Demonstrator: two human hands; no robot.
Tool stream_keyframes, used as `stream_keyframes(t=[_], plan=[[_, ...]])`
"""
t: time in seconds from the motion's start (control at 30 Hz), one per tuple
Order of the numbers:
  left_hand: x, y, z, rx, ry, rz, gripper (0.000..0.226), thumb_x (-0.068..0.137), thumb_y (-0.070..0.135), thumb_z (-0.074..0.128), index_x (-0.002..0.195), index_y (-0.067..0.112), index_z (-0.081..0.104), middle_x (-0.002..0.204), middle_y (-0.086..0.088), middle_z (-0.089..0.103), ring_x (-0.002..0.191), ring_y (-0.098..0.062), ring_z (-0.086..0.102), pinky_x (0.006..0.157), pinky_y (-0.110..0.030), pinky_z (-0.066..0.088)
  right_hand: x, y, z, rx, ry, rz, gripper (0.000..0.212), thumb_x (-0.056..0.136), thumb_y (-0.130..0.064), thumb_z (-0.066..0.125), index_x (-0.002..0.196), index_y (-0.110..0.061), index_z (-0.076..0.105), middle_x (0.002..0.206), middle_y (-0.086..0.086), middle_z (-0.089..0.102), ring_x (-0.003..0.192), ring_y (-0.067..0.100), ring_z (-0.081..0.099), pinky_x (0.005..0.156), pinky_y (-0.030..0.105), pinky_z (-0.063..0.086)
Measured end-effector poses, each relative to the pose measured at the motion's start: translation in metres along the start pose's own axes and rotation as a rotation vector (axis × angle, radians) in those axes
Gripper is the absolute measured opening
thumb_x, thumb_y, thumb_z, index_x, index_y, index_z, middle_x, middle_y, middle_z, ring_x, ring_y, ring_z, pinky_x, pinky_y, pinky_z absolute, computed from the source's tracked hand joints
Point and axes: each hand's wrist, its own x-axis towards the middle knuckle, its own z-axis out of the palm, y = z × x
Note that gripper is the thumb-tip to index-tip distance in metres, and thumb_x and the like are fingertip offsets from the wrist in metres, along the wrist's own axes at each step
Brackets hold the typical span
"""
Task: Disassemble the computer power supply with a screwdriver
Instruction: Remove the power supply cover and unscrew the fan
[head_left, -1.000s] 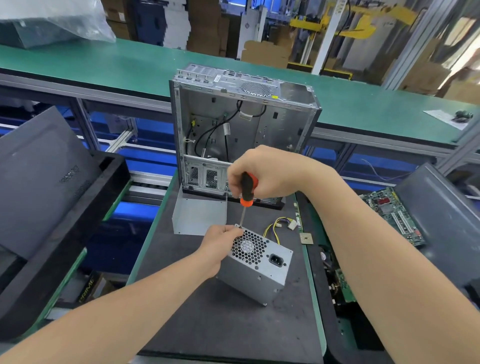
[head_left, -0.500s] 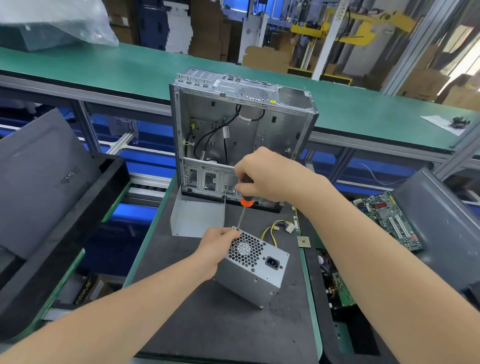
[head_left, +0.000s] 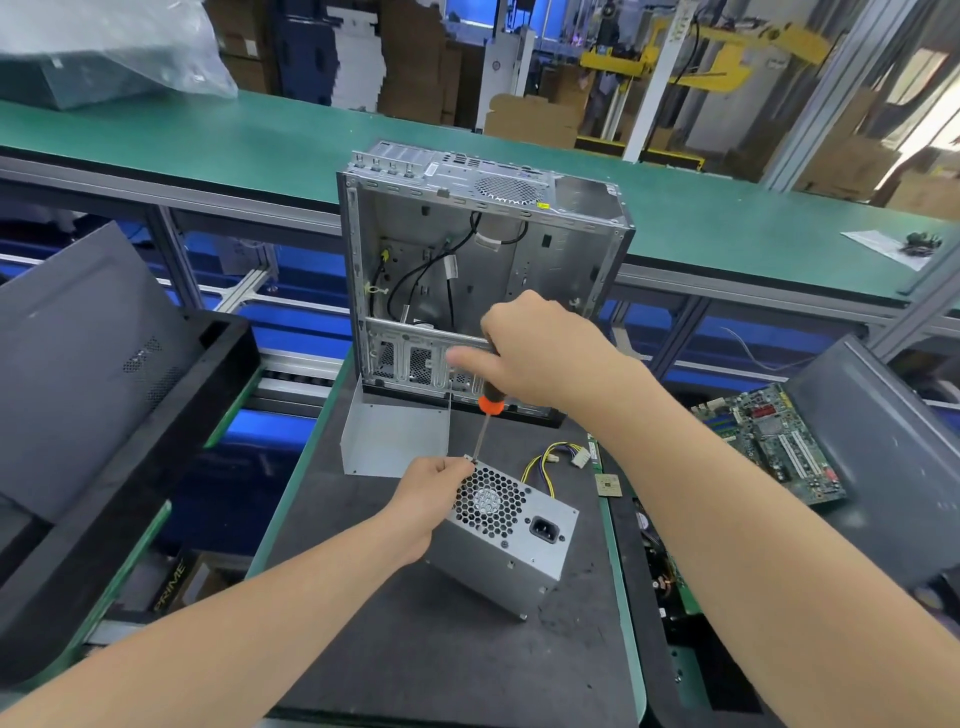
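Observation:
A grey metal power supply (head_left: 511, 551) stands tilted on the dark mat, its fan grille and black socket facing up. My left hand (head_left: 426, 499) grips its upper left corner. My right hand (head_left: 540, 358) holds a screwdriver (head_left: 485, 421) with a black and orange handle, the forefinger sticking out to the left. The thin shaft runs down to the corner of the power supply beside my left fingers. A bundle of yellow and black wires (head_left: 556, 457) with white plugs trails behind the unit.
An open, gutted computer case (head_left: 483, 260) stands upright just behind, with a loose metal panel (head_left: 395, 436) leaning at its foot. A small chip (head_left: 608, 486) lies at the mat's right edge. A green circuit board (head_left: 769, 441) rests in the right bin; dark bins flank both sides.
My right hand has turned on the screwdriver handle, hiding most of it, and the forefinger now points left. The tip stays at the same corner. My left hand keeps its grip.

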Motion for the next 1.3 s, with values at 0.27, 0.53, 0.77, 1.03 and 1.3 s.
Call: stream_keyframes(t=[0.27, 0.53, 0.77, 1.03, 1.3], plan=[[-0.002, 0.002, 0.000, 0.027, -0.013, -0.013, 0.030, 0.103, 0.027, 0.054, 0.083, 0.013, 0.072, 0.076, 0.005, 0.078, 0.056, 0.001, 0.067, 0.050, -0.014, 0.047, -0.002, 0.010, -0.014, 0.161, -0.124, -0.283, 0.005, 0.091, -0.018, 0.070, 0.086, -0.019, 0.068, 0.076, -0.017, 0.063, 0.073, 0.005, 0.061, 0.067, 0.031, 0.050], [0.000, -0.002, -0.001, 0.029, -0.040, -0.012, 0.034, 0.104, 0.028, 0.052, 0.094, 0.004, 0.074, 0.085, 0.001, 0.080, 0.066, -0.004, 0.072, 0.066, -0.024, 0.047, -0.004, 0.017, -0.022, 0.209, -0.189, -0.322, 0.019, 0.079, -0.010, 0.069, 0.091, -0.025, 0.065, 0.074, -0.032, 0.063, 0.073, -0.002, 0.060, 0.065, 0.022, 0.048], [-0.001, -0.001, -0.002, -0.011, -0.051, -0.014, 0.034, 0.104, 0.025, 0.052, 0.084, 0.011, 0.076, 0.084, -0.002, 0.080, 0.067, -0.008, 0.075, 0.047, -0.012, 0.049, 0.005, -0.004, 0.007, 0.012, 0.018, -0.094, 0.032, 0.099, -0.037, 0.063, 0.079, -0.013, 0.056, 0.076, 0.005, 0.056, 0.075, 0.031, 0.061, 0.062, 0.038, 0.053], [0.000, 0.000, 0.000, 0.013, -0.038, -0.032, 0.030, 0.103, 0.026, 0.052, 0.095, 0.006, 0.074, 0.083, -0.001, 0.080, 0.061, -0.004, 0.071, 0.051, -0.014, 0.049, 0.005, 0.013, -0.009, 0.191, -0.112, -0.344, 0.012, 0.085, -0.017, 0.075, 0.093, -0.023, 0.068, 0.082, -0.017, 0.063, 0.079, 0.001, 0.059, 0.071, 0.032, 0.052], [-0.003, 0.002, 0.000, -0.014, -0.019, -0.033, 0.029, 0.102, 0.022, 0.054, 0.083, 0.009, 0.072, 0.074, 0.003, 0.078, 0.055, -0.001, 0.069, 0.041, -0.009, 0.044, 0.004, 0.016, -0.011, 0.125, -0.094, -0.246, 0.012, 0.085, -0.030, 0.073, 0.085, -0.022, 0.064, 0.074, -0.015, 0.059, 0.074, 0.010, 0.059, 0.065, 0.031, 0.050]])
